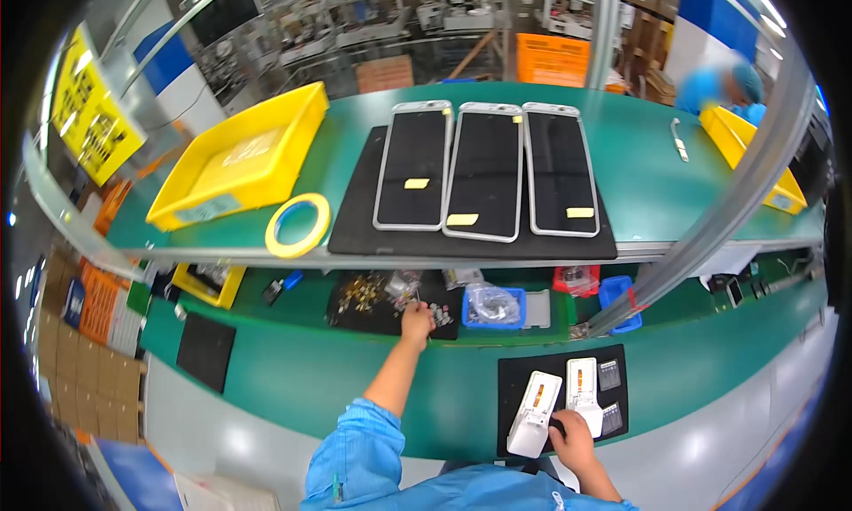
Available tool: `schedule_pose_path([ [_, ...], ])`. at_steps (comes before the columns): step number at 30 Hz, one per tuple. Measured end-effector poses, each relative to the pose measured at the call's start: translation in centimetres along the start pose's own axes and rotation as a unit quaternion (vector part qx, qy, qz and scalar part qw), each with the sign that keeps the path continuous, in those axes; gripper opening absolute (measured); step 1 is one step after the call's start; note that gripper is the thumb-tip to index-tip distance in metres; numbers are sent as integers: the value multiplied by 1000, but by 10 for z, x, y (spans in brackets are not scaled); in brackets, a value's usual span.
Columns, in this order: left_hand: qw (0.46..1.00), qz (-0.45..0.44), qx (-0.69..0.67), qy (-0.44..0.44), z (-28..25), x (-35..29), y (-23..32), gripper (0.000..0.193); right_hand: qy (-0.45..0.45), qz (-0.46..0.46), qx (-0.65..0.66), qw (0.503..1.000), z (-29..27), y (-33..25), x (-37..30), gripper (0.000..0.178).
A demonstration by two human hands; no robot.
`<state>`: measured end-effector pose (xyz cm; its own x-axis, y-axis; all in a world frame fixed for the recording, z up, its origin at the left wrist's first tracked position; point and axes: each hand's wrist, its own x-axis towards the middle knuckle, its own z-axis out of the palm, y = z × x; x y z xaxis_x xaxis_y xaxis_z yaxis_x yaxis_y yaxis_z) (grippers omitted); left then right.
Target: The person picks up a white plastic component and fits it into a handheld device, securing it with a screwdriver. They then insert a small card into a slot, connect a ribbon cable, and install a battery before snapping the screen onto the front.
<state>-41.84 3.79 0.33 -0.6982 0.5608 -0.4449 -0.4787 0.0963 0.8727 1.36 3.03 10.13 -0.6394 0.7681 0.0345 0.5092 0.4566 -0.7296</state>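
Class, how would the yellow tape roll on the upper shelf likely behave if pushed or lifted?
Lying flat, the tape roll would probably slide when pushed. Stood on edge, its round shape might let it roll. Its open middle suggests lightness.

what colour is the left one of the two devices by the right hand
The left device is white, seen in the head view.

Green upper shelf (652, 187) stretching across; large yellow bin (257, 196) sitting at left, yellow tape roll (311, 243) lying beside wide black mat (355, 222), three dark-faced panels (485, 169) resting there. Green bench (293, 369) running below: small black mat (206, 353) lying left, work mat (513, 378) bearing two white devices (535, 409).
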Motion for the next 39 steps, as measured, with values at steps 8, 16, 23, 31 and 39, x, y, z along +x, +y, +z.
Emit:
schedule_pose_path([
  [8,903,325,272,-67,34,127,-6,30,114,169,-30,978,-17,30,-67,21],
  [16,902,217,340,-155,233,16,-45,24,107,155,-80,979,-23,18,-65,21],
  [23,761,321,524,-210,171,-5,-5,21,90,220,-48,970,-25,34,-96,22],
  [31,711,456,512,-155,135,-145,-27,71,72,107,-118,985,-45,49,-58,35],
  [39,747,199,603,-197,112,-286,-124,116,-70,267,-301,913,-5,46,4,108],
])
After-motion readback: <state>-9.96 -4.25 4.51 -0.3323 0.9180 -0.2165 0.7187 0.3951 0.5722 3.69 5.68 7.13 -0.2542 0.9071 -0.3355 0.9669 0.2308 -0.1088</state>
